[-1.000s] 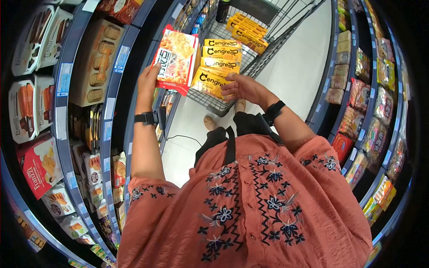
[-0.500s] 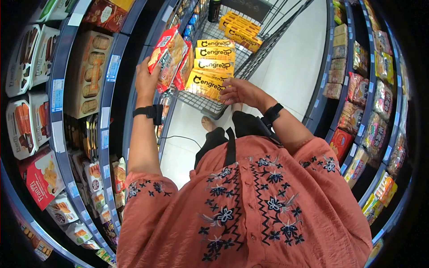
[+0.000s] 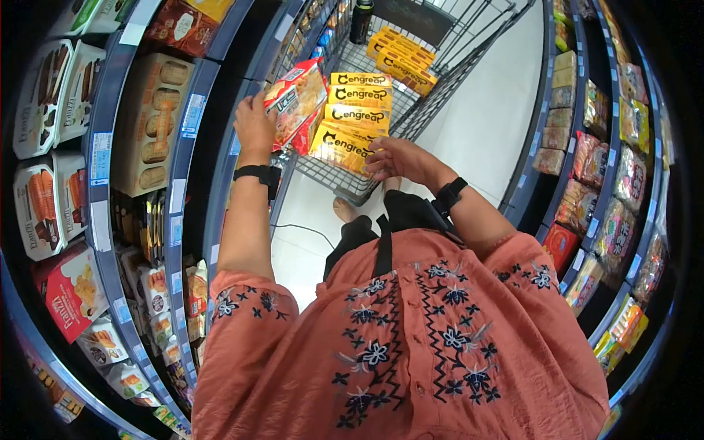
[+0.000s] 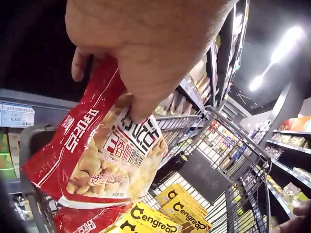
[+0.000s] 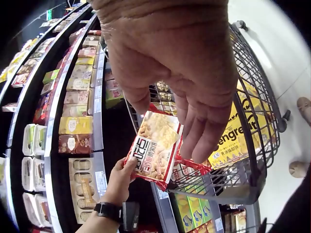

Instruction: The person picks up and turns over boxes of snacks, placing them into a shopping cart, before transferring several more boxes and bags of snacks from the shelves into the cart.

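My left hand [image 3: 255,126] pinches the edge of a red and white snack bag [image 3: 297,99] over the cart's left side. In the left wrist view, thumb and fingers grip the bag [image 4: 116,150] at its top, and a second red bag [image 4: 90,218] lies below it. Several yellow boxes [image 3: 356,117] stand in a row in the cart's near end. My right hand [image 3: 407,160] is beside the nearest yellow box, its fingers loosely bent with nothing held; whether it touches the box is unclear.
The shopping cart [image 3: 352,192] has more yellow boxes [image 3: 403,62] and a dark bottle [image 3: 361,22] at its far end. Shelves of packaged food line both sides, with a boxed biscuit tray [image 3: 154,125] on the left. Two feet show below the cart.
The bag in my left hand has tilted and moved slightly right, over the second red bag. My right hand stays near the yellow boxes.
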